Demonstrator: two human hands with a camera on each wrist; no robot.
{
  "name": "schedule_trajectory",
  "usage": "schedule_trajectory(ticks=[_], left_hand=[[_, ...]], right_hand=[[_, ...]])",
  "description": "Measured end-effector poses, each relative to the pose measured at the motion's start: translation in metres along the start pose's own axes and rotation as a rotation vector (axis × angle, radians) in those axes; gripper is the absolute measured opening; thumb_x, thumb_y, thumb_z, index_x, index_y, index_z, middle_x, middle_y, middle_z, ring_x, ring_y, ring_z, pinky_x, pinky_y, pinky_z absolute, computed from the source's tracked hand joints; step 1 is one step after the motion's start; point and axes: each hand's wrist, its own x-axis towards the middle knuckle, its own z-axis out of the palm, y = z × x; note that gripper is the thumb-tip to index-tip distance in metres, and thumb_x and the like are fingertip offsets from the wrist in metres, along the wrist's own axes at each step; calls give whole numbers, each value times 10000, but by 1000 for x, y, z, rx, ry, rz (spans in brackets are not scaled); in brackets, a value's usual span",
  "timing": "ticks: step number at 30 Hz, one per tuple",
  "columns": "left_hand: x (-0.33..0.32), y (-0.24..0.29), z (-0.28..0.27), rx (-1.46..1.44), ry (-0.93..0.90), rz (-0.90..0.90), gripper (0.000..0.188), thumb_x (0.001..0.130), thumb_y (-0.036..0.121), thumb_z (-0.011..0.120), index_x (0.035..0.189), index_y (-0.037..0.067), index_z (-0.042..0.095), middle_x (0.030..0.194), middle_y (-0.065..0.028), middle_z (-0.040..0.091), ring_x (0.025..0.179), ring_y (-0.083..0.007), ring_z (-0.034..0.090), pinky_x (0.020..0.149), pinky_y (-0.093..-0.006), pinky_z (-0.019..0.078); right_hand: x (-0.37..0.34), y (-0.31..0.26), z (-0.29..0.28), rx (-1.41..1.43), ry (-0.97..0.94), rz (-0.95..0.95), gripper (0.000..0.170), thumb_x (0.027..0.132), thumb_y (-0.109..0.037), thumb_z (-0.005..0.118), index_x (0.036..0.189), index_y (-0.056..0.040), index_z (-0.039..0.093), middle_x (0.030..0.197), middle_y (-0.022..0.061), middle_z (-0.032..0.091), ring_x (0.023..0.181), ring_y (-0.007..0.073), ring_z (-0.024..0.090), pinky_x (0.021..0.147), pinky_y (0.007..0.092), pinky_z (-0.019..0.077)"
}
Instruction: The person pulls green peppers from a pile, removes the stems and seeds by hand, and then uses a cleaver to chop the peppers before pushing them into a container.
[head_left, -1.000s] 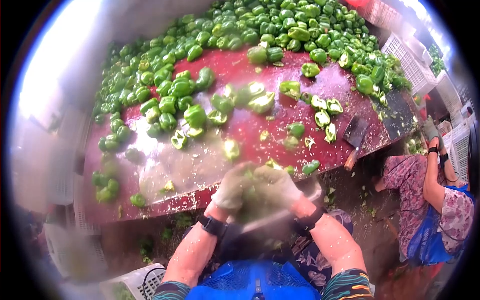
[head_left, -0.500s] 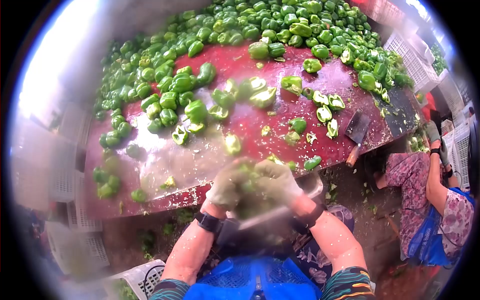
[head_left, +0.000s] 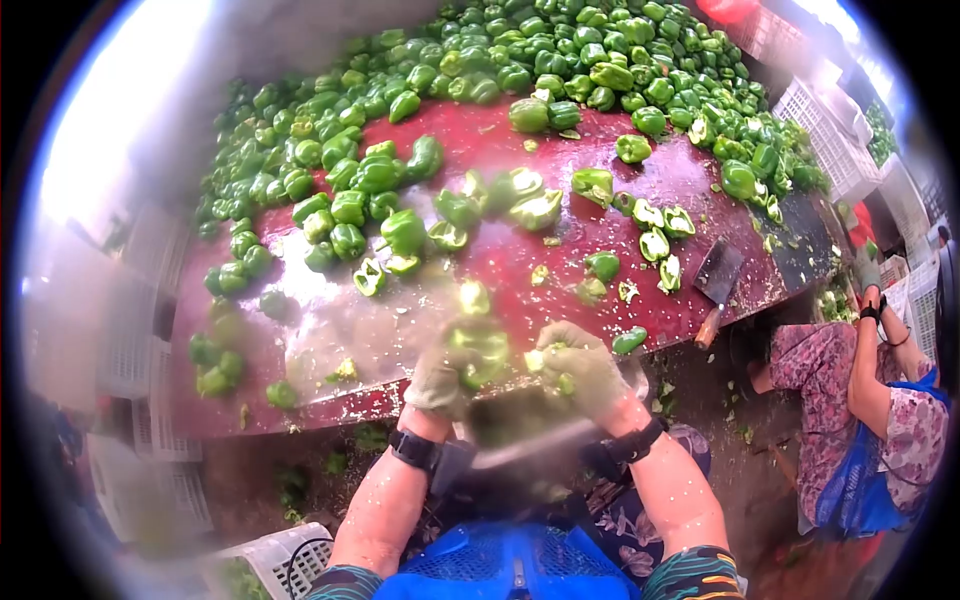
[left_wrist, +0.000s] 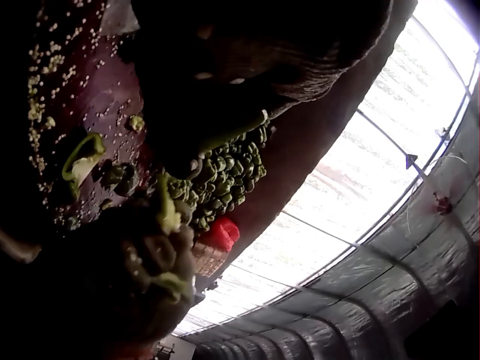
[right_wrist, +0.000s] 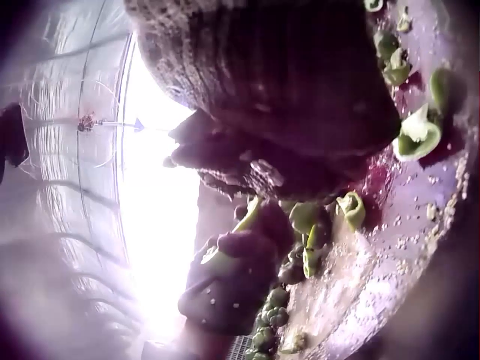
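Observation:
My gloved left hand (head_left: pixel 437 380) grips an opened green bell pepper (head_left: pixel 485 352) above the table's front edge, its pale inside partly showing. To the right, my gloved right hand (head_left: pixel 585 372) has its fingers curled around pale green pepper bits (head_left: pixel 536 360). A gap separates the two hands. In the left wrist view, a pale pepper core piece (left_wrist: pixel 171 217) sticks out from the right hand (left_wrist: pixel 142 262). The right wrist view shows the left hand (right_wrist: pixel 232 281) with a green pepper edge (right_wrist: pixel 249 214) rising from it. Both palms are hidden.
Halved peppers (head_left: pixel 654 244) and seeds lie across the red table (head_left: pixel 520 270). A large heap of whole peppers (head_left: pixel 560 50) covers its far side. A wooden-handled cleaver (head_left: pixel 718 272) rests at the right edge. Another person (head_left: pixel 870 400) sits at right, near white crates (head_left: pixel 820 130).
Earlier both hands were together around the pepper. They have since moved apart, with the opened pepper in the left hand and pale bits in the right.

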Motion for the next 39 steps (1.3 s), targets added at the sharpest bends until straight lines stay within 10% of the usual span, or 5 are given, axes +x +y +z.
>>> schedule_trajectory(ticks=[2, 4, 6, 21, 39], left_hand=[[2, 12, -9, 54, 32, 71, 541, 707, -132, 532, 1224, 25, 544, 1093, -147, 627, 898, -232, 666, 645, -298, 602], [14, 4, -37, 217, 136, 281, 468, 710, -131, 533, 1143, 36, 593, 997, -128, 643, 803, -197, 652, 545, -252, 545], [13, 12, -43, 461, 314, 405, 436, 706, -133, 525, 1098, 35, 613, 938, -119, 645, 750, -181, 634, 526, -248, 517], [-4, 35, -65, 30, 345, 155, 170, 807, -105, 595, 941, 0, 587, 960, -143, 671, 823, -254, 695, 632, -331, 590], [-22, 17, -53, 156, -66, -168, 326, 912, 102, 677, 1172, -65, 572, 917, -97, 674, 752, -184, 674, 636, -311, 567]], right_hand=[[0, 4, -11, -281, -35, 9, 97, 886, -22, 580, 938, -84, 632, 749, -25, 590, 701, 53, 580, 596, 224, 496], [14, 45, -40, -1367, -179, -311, 146, 892, -164, 563, 1001, -96, 633, 899, 179, 695, 850, 344, 689, 735, 420, 553], [0, 37, -30, -1578, -114, 58, 196, 890, -228, 563, 1030, -102, 617, 968, 235, 672, 936, 428, 650, 791, 506, 525], [179, 25, 63, -1893, 28, -218, 284, 898, -126, 518, 1158, -144, 630, 1171, 183, 629, 1039, 382, 656, 861, 451, 548], [32, 13, 81, -1953, 69, -767, 135, 874, -164, 515, 976, -76, 505, 811, 118, 583, 699, 278, 622, 565, 424, 483]])
